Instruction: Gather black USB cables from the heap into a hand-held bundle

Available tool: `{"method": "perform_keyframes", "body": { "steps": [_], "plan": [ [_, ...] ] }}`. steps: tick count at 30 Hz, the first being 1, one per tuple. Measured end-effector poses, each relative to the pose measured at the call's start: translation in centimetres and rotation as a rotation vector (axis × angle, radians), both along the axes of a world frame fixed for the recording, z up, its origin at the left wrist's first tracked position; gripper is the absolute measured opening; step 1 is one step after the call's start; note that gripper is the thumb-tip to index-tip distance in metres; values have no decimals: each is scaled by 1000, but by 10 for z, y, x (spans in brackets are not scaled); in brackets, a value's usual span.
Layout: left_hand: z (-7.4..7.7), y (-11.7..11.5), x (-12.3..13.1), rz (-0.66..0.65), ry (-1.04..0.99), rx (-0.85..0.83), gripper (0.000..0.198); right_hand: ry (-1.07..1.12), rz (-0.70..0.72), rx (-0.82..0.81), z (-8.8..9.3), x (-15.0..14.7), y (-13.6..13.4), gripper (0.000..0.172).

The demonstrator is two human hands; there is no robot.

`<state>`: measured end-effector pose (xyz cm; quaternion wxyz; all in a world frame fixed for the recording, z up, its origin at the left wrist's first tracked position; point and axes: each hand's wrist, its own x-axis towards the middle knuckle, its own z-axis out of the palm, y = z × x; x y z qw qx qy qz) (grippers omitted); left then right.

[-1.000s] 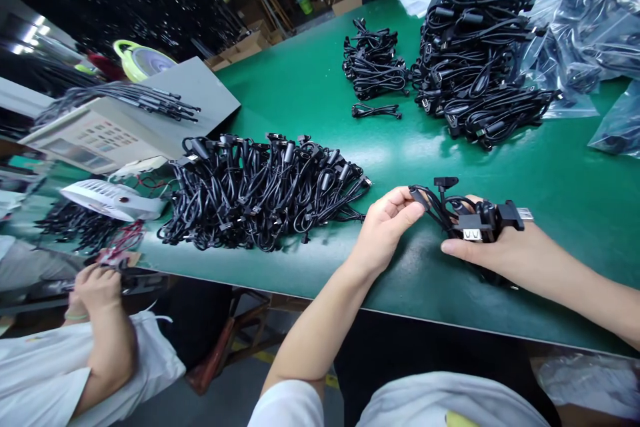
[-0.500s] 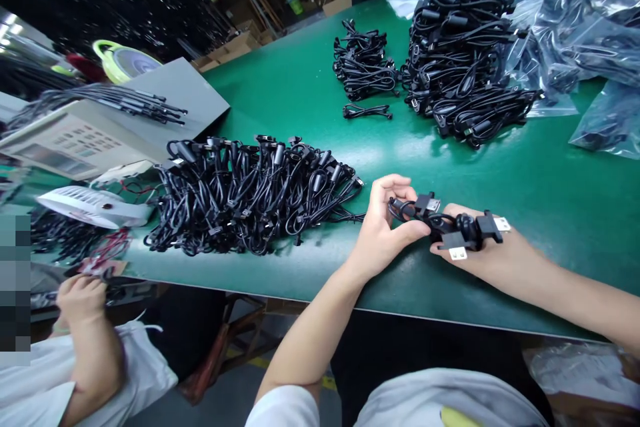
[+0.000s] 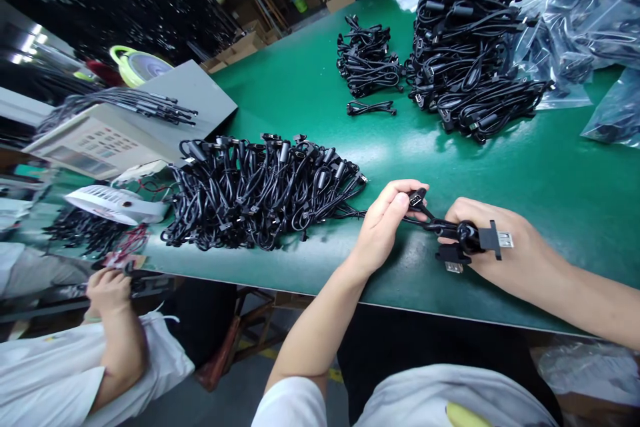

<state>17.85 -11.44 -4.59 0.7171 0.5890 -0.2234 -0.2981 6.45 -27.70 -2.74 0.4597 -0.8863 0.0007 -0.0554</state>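
Between my hands, over the green table [image 3: 300, 90], is a black cable [image 3: 434, 224] with USB connectors. My left hand [image 3: 384, 221] pinches one end, its thumb against a black plug [image 3: 417, 199] whose metal opening faces up. My right hand [image 3: 493, 233] is closed around the bundled part. Two USB connectors [image 3: 504, 239] with black mounts stick out on the near side of that hand, their metal ends showing. The fingertips of my right hand are partly hidden behind the cable. A large heap of black cables [image 3: 260, 193] lies to the left of my left hand.
Farther back lie a small cable pile [image 3: 369, 60], one single bundled cable [image 3: 371, 108] and a bigger pile [image 3: 465, 53]. Clear plastic bags [image 3: 575, 27] cover the far right. At left stand a beige instrument [image 3: 105, 140] and a white fan-like device [image 3: 113, 204]; a co-worker's hand [image 3: 109, 288] is beside them.
My left hand has closed from a loose curl onto the plug end. The cable is stretched more between my hands, and its connectors have turned. The view has shifted slightly.
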Motion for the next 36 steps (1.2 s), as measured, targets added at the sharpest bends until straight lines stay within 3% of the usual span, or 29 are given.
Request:
{"method": "perform_keyframes", "body": {
  "steps": [4,7,13,17,19,23,28,33,36],
  "plan": [
    [1,2,1,-47,-7,-19,32,212,-49,212,-2,7,-4,13],
    [-2,3,-1,-125,-4,-48,31,370,-117,403,-4,13,-8,26],
    [-17,-5,-7,-64,-160,-52,25,505,-62,770,-6,13,4,19],
    [-20,-7,-7,17,-204,-45,36,423,-181,1108,0,17,4,22],
    [-17,-6,-8,-37,-171,-7,33,317,-267,1222,2,20,-3,21],
    [-9,-6,-17,-290,-67,104,39,187,-449,1308,2,23,-16,13],
    [-9,-11,-23,-227,-133,212,49,76,-526,1378,-1,26,-16,13],
    [-10,-8,-19,-256,-27,153,26,48,-429,1426,2,25,-18,12],
    [-7,-6,-17,-215,32,74,23,49,-373,1438,3,25,-20,10]
  ]
}}
